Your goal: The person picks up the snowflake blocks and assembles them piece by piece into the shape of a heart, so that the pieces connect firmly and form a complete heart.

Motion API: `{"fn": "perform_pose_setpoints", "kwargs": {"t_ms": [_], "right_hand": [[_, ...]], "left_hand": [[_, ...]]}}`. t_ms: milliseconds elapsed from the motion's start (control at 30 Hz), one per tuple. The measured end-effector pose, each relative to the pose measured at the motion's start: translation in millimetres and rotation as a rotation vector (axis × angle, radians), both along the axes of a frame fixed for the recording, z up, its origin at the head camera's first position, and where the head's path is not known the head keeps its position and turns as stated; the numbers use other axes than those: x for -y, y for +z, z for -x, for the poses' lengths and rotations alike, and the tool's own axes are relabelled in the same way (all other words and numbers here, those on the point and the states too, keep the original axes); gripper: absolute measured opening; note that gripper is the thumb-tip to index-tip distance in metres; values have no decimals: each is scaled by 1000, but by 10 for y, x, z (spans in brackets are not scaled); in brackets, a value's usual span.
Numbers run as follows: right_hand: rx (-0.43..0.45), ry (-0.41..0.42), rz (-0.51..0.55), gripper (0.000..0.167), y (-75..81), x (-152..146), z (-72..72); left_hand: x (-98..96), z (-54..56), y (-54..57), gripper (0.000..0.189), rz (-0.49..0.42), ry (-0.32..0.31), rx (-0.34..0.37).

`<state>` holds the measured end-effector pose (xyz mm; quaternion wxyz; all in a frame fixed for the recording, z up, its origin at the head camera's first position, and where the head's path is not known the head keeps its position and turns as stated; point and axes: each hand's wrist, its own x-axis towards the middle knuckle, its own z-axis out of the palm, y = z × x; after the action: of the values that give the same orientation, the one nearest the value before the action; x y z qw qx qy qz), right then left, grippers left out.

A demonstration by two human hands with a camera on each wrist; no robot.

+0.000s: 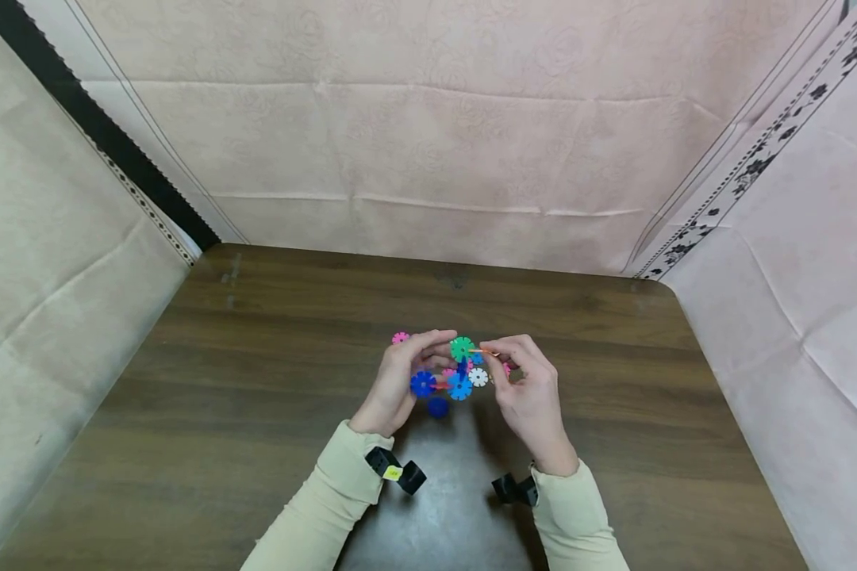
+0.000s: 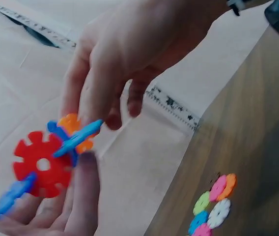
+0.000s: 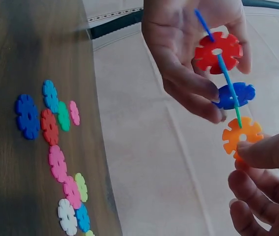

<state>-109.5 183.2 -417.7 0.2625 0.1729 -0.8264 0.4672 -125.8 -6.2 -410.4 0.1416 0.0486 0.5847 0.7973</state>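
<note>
Left hand (image 1: 400,379) is gripping the slotted-disc chain (image 3: 225,98) between both hands; right hand (image 1: 532,388), at head-view three o'clock, is pinching the orange disc (image 3: 233,139). Bracing the adjoining green disc (image 1: 462,349) would probably be keeping slots square.

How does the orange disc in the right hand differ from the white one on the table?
Support: the orange disc is pinched by the right hand; the white disc lies on the table.
Colour: the orange disc is orange, the white disc white.
Shared: notched rims.
</note>
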Motion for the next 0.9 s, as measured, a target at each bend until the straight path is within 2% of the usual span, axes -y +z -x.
{"fn": "perform_pose_setpoints", "kwargs": {"t_ms": [167, 300, 400, 533, 600, 667, 733, 900], "right_hand": [[2, 37, 5, 22, -19, 14, 7], [42, 28, 5, 34, -60, -6, 40], [168, -38, -56, 38, -165, -59, 106], [452, -135, -239, 30, -387, -113, 196], [551, -155, -321, 31, -491, -113, 233], [593, -164, -361, 35, -570, -103, 265], [598, -172, -389, 37, -624, -87, 288], [626, -186, -437, 34, -677, -69, 301]], "left_hand": [[-2, 29, -36, 41, 116, -27, 43], [-6, 41, -65, 35, 164, 6, 77], [19, 44, -63, 33, 167, 46, 89], [56, 55, -51, 30, 177, 67, 79], [65, 65, -47, 29, 186, 68, 66], [66, 73, -45, 29, 187, 71, 63], [63, 73, -37, 29, 184, 75, 72], [53, 69, -38, 32, 162, 70, 115]]}}
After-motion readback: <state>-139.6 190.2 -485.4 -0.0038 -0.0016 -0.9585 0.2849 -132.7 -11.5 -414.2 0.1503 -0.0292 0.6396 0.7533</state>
